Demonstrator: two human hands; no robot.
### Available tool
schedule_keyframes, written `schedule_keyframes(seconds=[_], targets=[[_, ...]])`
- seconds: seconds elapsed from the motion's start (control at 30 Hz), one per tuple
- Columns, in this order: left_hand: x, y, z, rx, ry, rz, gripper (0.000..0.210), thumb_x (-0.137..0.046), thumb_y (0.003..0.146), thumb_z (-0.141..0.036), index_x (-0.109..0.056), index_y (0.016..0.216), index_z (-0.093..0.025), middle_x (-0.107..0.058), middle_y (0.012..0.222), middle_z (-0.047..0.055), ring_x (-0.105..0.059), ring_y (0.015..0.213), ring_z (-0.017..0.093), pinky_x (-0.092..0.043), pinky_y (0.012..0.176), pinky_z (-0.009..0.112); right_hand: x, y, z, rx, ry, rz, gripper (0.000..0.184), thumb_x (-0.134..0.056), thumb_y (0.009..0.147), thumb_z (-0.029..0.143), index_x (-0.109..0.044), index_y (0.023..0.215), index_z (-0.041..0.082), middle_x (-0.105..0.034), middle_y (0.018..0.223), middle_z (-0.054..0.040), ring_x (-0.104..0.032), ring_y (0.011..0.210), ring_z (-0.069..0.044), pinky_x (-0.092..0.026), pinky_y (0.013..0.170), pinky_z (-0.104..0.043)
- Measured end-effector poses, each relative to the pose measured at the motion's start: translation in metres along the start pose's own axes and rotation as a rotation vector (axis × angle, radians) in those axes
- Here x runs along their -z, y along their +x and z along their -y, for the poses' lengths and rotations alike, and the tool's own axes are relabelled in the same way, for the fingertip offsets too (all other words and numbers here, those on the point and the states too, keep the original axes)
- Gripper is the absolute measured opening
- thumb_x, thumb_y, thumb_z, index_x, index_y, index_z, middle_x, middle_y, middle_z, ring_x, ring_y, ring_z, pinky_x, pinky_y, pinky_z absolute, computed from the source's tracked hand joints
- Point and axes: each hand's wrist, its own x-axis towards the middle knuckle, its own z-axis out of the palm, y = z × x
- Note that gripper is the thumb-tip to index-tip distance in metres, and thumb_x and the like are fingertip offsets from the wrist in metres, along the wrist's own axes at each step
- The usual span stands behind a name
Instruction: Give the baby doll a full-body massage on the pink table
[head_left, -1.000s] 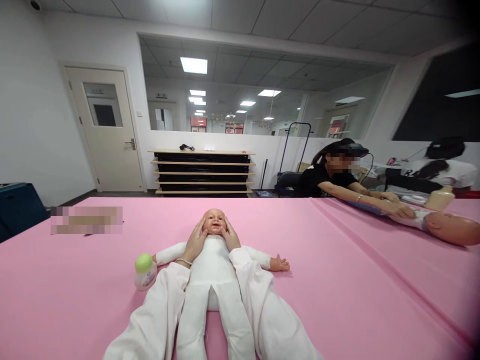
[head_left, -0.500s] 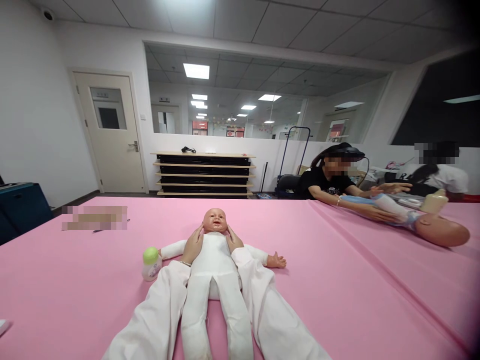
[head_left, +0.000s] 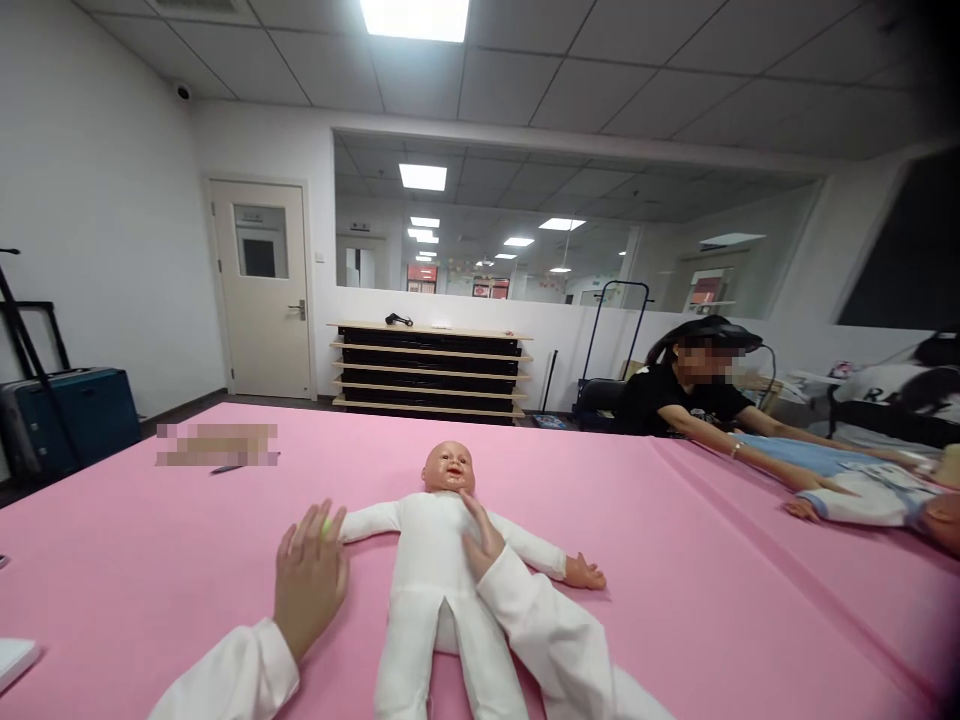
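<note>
A baby doll (head_left: pixel 431 550) with a white cloth body lies face up on the pink table cover, arms out to its sides. My left hand (head_left: pixel 309 580), its fingers stretched and slightly apart, is beside the doll's arm. It is in front of a small bottle, whose green lid (head_left: pixel 327 526) peeks out between the fingers; the rest of the bottle is hidden. My right hand (head_left: pixel 484 540) is at the doll's chest near the shoulder, fingers extended and holding nothing.
On the right a person (head_left: pixel 697 390) in black leans over another doll (head_left: pixel 862 490) in blue and white. A blurred-out flat item (head_left: pixel 217 445) and a dark pen-like object lie far left. A white object (head_left: pixel 15 660) sits near left. Shelving (head_left: pixel 431 370) stands behind the table.
My left hand has left the doll's head and moved left to the bottle. My right hand has slid down from the head to the chest. The view has shifted left and up.
</note>
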Motion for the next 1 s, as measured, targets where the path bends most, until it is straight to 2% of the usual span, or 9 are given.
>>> schedule_keyframes(seconds=[0.07,0.13,0.23,0.3,0.4,0.5,0.73,0.87,1.0], targets=[[0.001,-0.001,0.008,0.111,0.042,-0.021,0.05,-0.05,0.079,-0.02,-0.041,0.127,-0.019,-0.039,0.135,0.016,-0.027,0.131,0.031,-0.023,0.103,0.052,-0.015,-0.007,0.001,0.037,0.072,0.068,0.055,-0.063,0.074,0.042,-0.046,0.122,0.023,-0.041,0.135,-0.0094,-0.032,0.128,-0.023,-0.026,0.106,-0.041],[-0.002,-0.002,0.011,0.185,0.051,0.012,0.046,-0.05,0.08,-0.025,-0.044,0.125,-0.017,-0.035,0.136,0.018,-0.024,0.131,0.034,-0.025,0.101,0.055,-0.029,-0.011,0.003,-0.008,0.248,0.21,0.065,-0.069,0.067,0.042,-0.044,0.123,0.022,-0.045,0.132,-0.0121,-0.035,0.128,-0.024,-0.025,0.105,-0.041],[-0.008,-0.005,0.014,0.237,0.006,0.132,0.045,-0.047,0.082,-0.029,-0.042,0.124,-0.015,-0.036,0.133,0.019,-0.033,0.126,0.036,-0.039,0.09,0.053,-0.038,-0.009,0.007,-0.296,0.568,0.359,0.062,-0.075,0.059,0.037,-0.05,0.114,0.018,-0.053,0.123,-0.015,-0.051,0.114,-0.027,-0.029,0.1,-0.044],[-0.012,-0.008,0.015,0.225,-0.065,0.172,0.049,-0.043,0.084,-0.029,-0.034,0.13,-0.016,-0.039,0.13,0.019,-0.039,0.122,0.033,-0.046,0.083,0.049,-0.035,-0.005,0.006,-0.457,0.76,0.428,0.056,-0.073,0.061,0.038,-0.054,0.108,0.015,-0.052,0.124,-0.0159,-0.052,0.113,-0.026,-0.029,0.1,-0.041],[-0.014,-0.011,0.016,0.189,-0.152,0.138,0.059,-0.039,0.086,-0.025,-0.015,0.139,-0.016,-0.04,0.129,0.019,-0.042,0.119,0.03,-0.048,0.083,0.047,-0.025,0.0,0.0,-0.525,0.932,0.527,0.054,-0.067,0.066,0.044,-0.055,0.107,0.011,-0.05,0.127,-0.0166,-0.046,0.12,-0.024,-0.028,0.101,-0.037],[-0.01,-0.012,0.01,0.083,-0.194,0.183,0.064,-0.04,0.085,-0.023,-0.01,0.141,-0.014,-0.046,0.126,0.019,-0.055,0.103,0.026,-0.049,0.08,0.043,-0.022,-0.001,-0.007,-0.527,0.974,0.559,0.059,-0.067,0.065,0.049,-0.055,0.107,0.009,-0.049,0.127,-0.0185,-0.046,0.119,-0.025,-0.025,0.102,-0.038],[0.01,-0.014,-0.019,-0.542,-0.095,0.204,0.037,-0.045,0.082,-0.013,-0.055,0.112,-0.033,-0.055,0.124,0.004,-0.056,0.103,0.023,-0.042,0.081,0.036,-0.026,-0.008,-0.007,-0.6,0.999,0.611,0.073,-0.066,0.059,0.061,-0.052,0.104,0.006,-0.061,0.104,-0.0194,-0.06,0.098,-0.027,-0.021,0.102,-0.042],[0.018,-0.011,-0.022,-0.608,-0.045,0.167,0.036,-0.048,0.081,-0.017,-0.058,0.108,-0.038,-0.057,0.123,0.002,-0.056,0.099,0.023,-0.039,0.078,0.035,-0.026,-0.01,-0.008,-0.578,0.989,0.618,0.073,-0.062,0.062,0.063,-0.051,0.105,0.005,-0.059,0.105,-0.0205,-0.059,0.098,-0.027,-0.021,0.101,-0.043],[0.018,-0.009,-0.022,-0.547,-0.068,0.148,0.037,-0.047,0.079,-0.012,-0.059,0.105,-0.035,-0.059,0.119,0.003,-0.058,0.093,0.023,-0.04,0.074,0.035,-0.025,-0.01,-0.01,-0.568,0.991,0.613,0.072,-0.062,0.063,0.062,-0.052,0.106,0.005,-0.059,0.107,-0.0206,-0.059,0.097,-0.026,-0.021,0.102,-0.043]])
